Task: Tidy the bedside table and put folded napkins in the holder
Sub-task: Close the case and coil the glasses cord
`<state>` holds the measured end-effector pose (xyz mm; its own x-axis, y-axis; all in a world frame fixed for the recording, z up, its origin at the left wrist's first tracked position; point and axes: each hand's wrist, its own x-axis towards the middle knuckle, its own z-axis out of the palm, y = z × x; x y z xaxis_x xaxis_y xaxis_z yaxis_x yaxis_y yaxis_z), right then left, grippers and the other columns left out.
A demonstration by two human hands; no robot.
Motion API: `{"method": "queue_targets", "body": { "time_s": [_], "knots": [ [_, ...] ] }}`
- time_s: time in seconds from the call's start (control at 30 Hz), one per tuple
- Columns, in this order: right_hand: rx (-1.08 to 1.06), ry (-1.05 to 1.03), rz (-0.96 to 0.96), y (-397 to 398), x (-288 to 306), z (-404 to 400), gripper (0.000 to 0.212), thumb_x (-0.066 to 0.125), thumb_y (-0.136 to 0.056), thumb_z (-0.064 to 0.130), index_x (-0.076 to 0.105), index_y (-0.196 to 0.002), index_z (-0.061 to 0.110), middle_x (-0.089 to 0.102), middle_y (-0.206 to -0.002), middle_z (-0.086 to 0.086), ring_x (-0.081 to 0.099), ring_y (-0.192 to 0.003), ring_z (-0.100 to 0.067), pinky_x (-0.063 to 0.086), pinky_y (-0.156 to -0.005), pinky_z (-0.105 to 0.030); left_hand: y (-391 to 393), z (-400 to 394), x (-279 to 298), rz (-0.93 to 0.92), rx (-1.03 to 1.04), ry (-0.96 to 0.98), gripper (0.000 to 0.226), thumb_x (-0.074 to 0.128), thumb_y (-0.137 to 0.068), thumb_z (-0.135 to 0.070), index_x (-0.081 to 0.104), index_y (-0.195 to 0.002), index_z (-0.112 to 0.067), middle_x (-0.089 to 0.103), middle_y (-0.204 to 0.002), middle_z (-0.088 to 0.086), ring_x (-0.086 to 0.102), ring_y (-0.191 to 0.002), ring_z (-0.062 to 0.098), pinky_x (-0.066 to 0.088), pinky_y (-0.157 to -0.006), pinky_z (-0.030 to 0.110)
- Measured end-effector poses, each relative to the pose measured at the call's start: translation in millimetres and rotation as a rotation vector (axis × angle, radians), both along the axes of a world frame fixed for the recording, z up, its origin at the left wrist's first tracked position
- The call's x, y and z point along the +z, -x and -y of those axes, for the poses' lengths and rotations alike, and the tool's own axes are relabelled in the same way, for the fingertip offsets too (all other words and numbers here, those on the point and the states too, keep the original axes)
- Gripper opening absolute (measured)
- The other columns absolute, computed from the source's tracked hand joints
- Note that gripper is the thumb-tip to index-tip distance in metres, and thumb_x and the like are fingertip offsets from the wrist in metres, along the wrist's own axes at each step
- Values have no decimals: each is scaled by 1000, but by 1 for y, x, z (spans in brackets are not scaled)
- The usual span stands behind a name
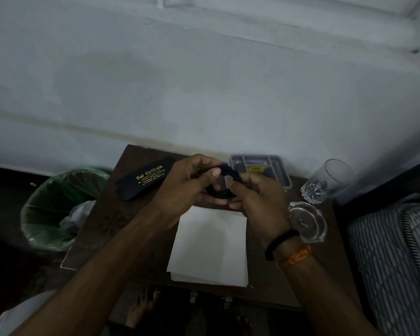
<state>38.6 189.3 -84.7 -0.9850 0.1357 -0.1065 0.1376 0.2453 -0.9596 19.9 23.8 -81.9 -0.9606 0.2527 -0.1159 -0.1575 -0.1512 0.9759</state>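
Over the dark wooden bedside table (102, 229) my left hand (182, 187) and my right hand (255, 197) both grip a black coiled cord (224, 172), partly hidden by the fingers. A stack of white napkins (211, 248) lies flat on the table just below the hands. A black spectacle case (143, 180) with gold lettering lies at the back left, beside my left hand. A grey compartment tray (280, 168) stands at the back, behind my right hand.
A drinking glass (330, 180) lies tilted at the table's back right, with a glass ashtray (308, 221) in front of it. A bin with a green liner (58, 204) stands left of the table. A striped mattress (393, 258) is on the right. The wall runs behind.
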Motion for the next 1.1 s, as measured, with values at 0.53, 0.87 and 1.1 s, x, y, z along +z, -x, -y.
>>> {"method": "queue_targets", "body": {
  "time_s": [0.53,0.87,1.1],
  "knots": [
    [-148,420,138,0,0,8,20,68,-84,-3,70,-104,-1,74,-99,-20,72,-92,-35,62,-72,-41,4,8,-8,-203,-230,331,36,55,-96,-2,60,-131,-8,70,-117,9,71,-99,24,61,-71,35],
    [-160,425,38,1,2,11,22,66,-82,-7,71,-100,5,74,-100,-17,71,-95,-36,60,-74,-50,1,0,-10,-273,-237,450,26,63,-91,-11,65,-116,-15,73,-105,2,75,-77,20,60,-83,46],
    [9,-91,-178,-1,-1,8,37,71,-74,-6,76,-100,20,76,-96,3,71,-94,-12,60,-84,-42,2,3,-14,-230,-151,384,54,73,-82,-5,52,-131,-18,64,-122,4,73,-90,21,63,-69,45]
  ]
}}
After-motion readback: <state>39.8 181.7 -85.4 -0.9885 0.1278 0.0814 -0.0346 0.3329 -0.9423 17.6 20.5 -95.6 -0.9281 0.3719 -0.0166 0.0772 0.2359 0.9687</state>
